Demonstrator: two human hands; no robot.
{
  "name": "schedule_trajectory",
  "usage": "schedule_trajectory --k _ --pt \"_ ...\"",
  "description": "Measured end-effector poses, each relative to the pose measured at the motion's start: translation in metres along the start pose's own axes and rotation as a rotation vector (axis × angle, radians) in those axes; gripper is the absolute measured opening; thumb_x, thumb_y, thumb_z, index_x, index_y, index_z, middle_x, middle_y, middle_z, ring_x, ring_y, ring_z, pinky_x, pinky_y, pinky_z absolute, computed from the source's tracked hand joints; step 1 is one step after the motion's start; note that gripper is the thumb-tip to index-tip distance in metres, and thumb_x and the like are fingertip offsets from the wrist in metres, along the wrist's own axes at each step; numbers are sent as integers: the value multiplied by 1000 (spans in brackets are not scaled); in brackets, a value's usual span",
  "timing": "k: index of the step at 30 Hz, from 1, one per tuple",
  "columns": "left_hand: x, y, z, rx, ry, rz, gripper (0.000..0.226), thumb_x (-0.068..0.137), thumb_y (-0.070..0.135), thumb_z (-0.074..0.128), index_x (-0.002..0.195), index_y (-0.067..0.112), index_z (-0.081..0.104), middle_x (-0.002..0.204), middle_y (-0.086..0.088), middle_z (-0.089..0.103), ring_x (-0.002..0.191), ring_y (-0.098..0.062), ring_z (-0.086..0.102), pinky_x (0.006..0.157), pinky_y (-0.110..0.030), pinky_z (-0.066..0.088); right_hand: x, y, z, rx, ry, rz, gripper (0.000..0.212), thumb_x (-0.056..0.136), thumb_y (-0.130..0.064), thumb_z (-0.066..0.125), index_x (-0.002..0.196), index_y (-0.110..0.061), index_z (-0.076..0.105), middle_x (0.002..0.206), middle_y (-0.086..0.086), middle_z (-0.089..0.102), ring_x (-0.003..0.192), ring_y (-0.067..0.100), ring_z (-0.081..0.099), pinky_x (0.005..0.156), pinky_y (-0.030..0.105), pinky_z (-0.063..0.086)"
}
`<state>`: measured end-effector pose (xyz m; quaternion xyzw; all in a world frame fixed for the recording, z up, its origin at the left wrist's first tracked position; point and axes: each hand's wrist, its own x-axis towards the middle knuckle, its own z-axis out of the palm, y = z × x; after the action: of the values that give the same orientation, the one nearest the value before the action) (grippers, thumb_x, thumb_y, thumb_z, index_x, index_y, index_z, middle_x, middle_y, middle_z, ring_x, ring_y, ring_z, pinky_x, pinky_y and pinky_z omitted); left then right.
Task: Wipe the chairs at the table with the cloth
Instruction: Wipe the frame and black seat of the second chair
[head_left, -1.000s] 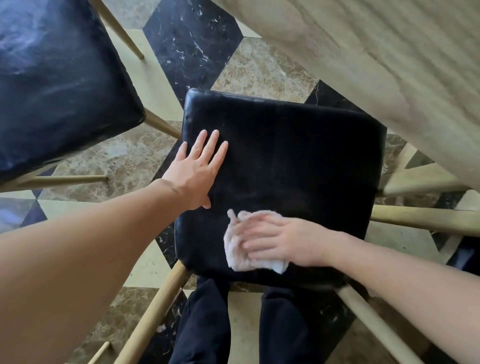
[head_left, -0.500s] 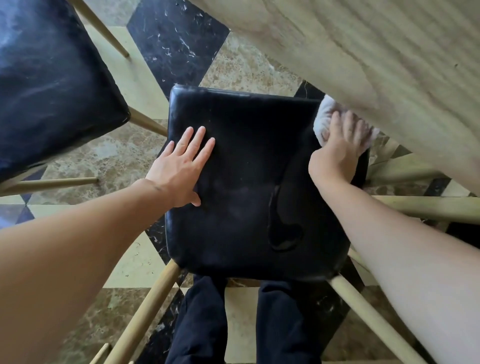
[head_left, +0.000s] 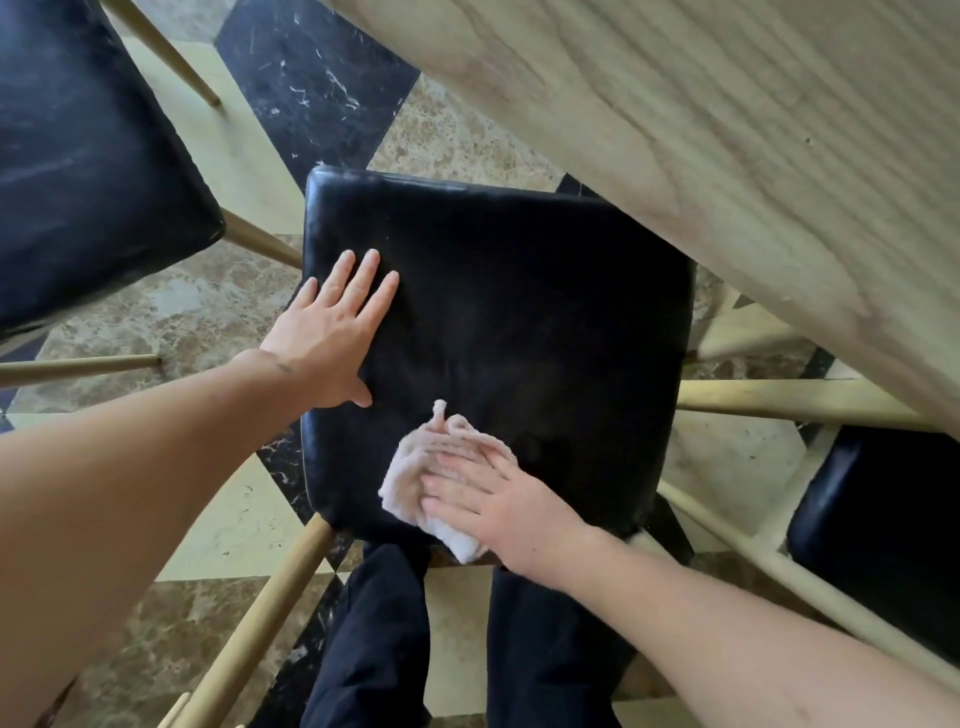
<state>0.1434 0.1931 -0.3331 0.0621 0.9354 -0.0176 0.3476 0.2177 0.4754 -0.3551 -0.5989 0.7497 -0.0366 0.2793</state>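
Right hand (head_left: 498, 506) flat, fingers spread, pressing the white cloth (head_left: 431, 480) onto the near edge of the black chair seat (head_left: 519, 322). Left hand (head_left: 332, 327) open, palm down, empty, on the seat's left side. Wooden table (head_left: 701, 130) overhangs the seat's far right corner.

glossy black leather seat (head_left: 519, 322), pale wood table (head_left: 727, 156)

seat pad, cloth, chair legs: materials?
Seat pad: black leather or vinyl, going by its sheen and creases. Cloth: soft white woven or terry fabric, bunched under the right hand. Chair legs: round light wood, probably varnished.
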Motion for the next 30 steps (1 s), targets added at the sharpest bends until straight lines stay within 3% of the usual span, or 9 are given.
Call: schedule_trajectory --k 4,7,10,12,14,18,22,27,30 --pt "-1 -2 1 8 8 12 154 59 62 87 157 18 -23 167 -12 -24 154 -34 -17 124 -52 14 -48 58 -2 -99 -60 -307 43 102 -31 45 143 -24 56 158 -5 45 155 21 22 128 45 3" --pt "-1 -2 1 8 12 19 155 58 62 88 157 17 -22 167 -12 -22 154 -35 -16 124 -52 15 -92 99 -11 -222 -188 -232 58 96 -22 53 152 -29 42 164 -7 33 157 24 16 127 51 9" --pt "0 -1 -1 2 10 20 155 57 61 89 157 17 -21 167 -12 -22 154 -35 -17 124 -53 15 -123 132 -28 -157 -175 211 76 87 -7 50 158 -25 31 166 1 30 156 31 14 124 55 22" --pt "1 -1 -3 -7 6 20 155 57 60 89 157 18 -21 167 -12 -22 154 -34 -17 124 -53 15 -133 144 -38 -58 -141 603 87 84 -1 46 160 -28 11 170 2 17 158 28 3 126 48 17" --pt "1 0 -2 -16 6 15 155 57 59 90 157 18 -21 168 -11 -22 154 -33 -18 124 -54 16 -125 137 -42 72 -70 846 93 83 8 48 160 -26 10 171 -2 8 158 22 -3 128 38 10" --pt "-2 1 -1 -12 -7 2 154 58 60 89 157 18 -21 168 -11 -22 154 -33 -18 124 -54 16 -68 66 -29 523 224 1454 95 84 17 41 162 -28 10 171 -7 -5 157 19 -10 123 29 10" --pt "-3 2 -5 -31 -23 -6 154 57 60 90 158 18 -19 168 -10 -22 154 -32 -17 124 -53 16 -13 -20 -8 885 320 2021 83 96 8 38 162 -20 -2 171 3 -12 156 31 -13 125 43 6" --pt "-3 2 -6 -55 -21 -1 153 58 56 91 159 19 -17 168 -9 -21 155 -31 -17 124 -53 15 35 -54 -13 1065 425 2078 88 92 10 37 161 -20 -7 169 2 -20 155 28 -21 125 40 11" --pt "-4 1 -7 -68 -17 -1 153 56 56 92 159 19 -15 169 -8 -19 155 -31 -16 124 -52 17 57 -79 -11 961 404 1816 94 83 17 33 162 -24 0 170 -2 -14 154 21 -22 128 47 11"
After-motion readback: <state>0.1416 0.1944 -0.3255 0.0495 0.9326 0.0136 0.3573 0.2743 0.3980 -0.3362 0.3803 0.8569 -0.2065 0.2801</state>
